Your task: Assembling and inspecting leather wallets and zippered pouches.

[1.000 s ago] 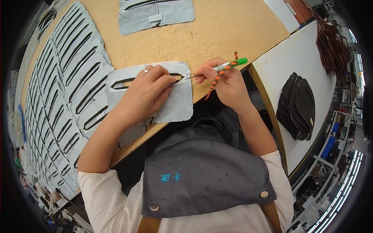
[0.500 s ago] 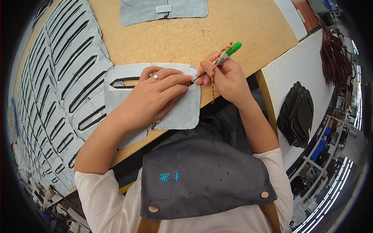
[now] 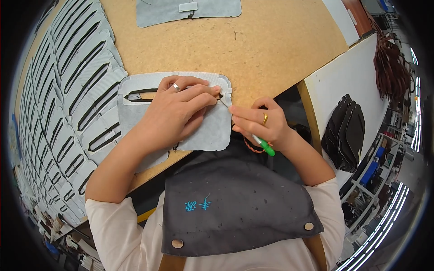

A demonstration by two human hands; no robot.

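On the worktable before me lies a grey fabric-like panel with rounded corners and a black-edged slot in a white strip. Across its middle rests my left hand, a ring on one finger, its bent fingers pressing and holding the panel by the slot's right end. My right hand is closed beside the panel's right edge, holding a pen-shaped tool with a green end and an orange-black cord. From its fingertips a thin line runs to the slot's corner; whether tool tip or thread, I cannot tell.
Overlapping rows of similar slotted panels cover the left side. Another grey panel lies at the far edge of the brown worktable. On a white surface at right are stacked black pieces and dark red pieces.
My right hand has moved down and turned over, so the tool's green end now points toward me instead of away. My left hand stays on the panel, which has shifted slightly left.
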